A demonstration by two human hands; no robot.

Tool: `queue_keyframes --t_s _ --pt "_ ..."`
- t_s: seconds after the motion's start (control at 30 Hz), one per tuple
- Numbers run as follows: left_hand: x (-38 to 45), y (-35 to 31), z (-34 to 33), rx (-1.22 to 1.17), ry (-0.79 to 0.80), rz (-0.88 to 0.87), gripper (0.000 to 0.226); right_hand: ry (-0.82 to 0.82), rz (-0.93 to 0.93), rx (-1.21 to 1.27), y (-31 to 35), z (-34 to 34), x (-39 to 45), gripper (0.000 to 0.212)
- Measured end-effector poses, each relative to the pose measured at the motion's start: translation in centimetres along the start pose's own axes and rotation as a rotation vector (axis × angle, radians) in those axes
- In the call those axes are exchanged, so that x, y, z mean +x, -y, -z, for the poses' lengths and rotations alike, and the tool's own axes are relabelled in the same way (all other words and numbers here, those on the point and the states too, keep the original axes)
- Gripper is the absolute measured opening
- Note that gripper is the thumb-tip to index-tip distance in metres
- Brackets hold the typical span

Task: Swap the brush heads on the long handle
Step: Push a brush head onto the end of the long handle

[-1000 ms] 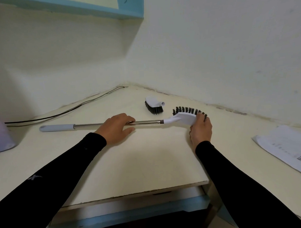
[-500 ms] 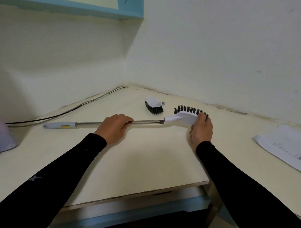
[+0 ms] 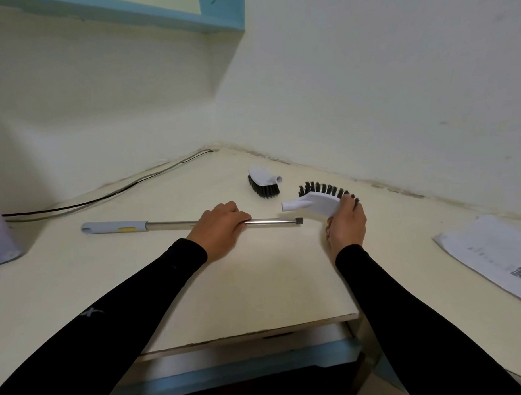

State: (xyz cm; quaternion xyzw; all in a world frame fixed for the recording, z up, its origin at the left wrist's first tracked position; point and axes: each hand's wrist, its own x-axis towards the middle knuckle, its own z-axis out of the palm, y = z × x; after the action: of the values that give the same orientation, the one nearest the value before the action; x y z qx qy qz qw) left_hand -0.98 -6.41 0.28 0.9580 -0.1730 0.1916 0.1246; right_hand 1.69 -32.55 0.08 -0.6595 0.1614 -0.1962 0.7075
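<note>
So the long handle, a thin shiny metal tube with a matte grey plastic grip and a small yellow patch on it, is lying flat across the middle of the frame on the cream-coloured desk top. Its right end is showing a little dark plug and it's sitting bare, nothing attached. The left hand is curling closed over the middle of the tube, fingers wrapping the top and pinning it down.

The right hand is gripping the curved white plastic brush head with stiff black bristles, thumb and fingers clamping its far end. That head is sitting right of centre, tilted with bristles pointing up and away, and its round hollow socket is pointing left, just beside the bare handle tip but not touching it.

The second one, a short stubby white brush head with dark bristles, is resting bristles-down just above centre, near the wall corner, apart from both hands.

Also a thin black cable is running along the wall at left, and a printed paper sheet is lying at the right edge
</note>
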Motion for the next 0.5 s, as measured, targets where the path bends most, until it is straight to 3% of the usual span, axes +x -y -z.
queue_keyframes --t_s 0.5 --pt "1.7 -3.6 -1.8 0.050 0.113 0.068 0.026 -0.004 0.027 -0.023 0.5 0.1 -0.6 0.047"
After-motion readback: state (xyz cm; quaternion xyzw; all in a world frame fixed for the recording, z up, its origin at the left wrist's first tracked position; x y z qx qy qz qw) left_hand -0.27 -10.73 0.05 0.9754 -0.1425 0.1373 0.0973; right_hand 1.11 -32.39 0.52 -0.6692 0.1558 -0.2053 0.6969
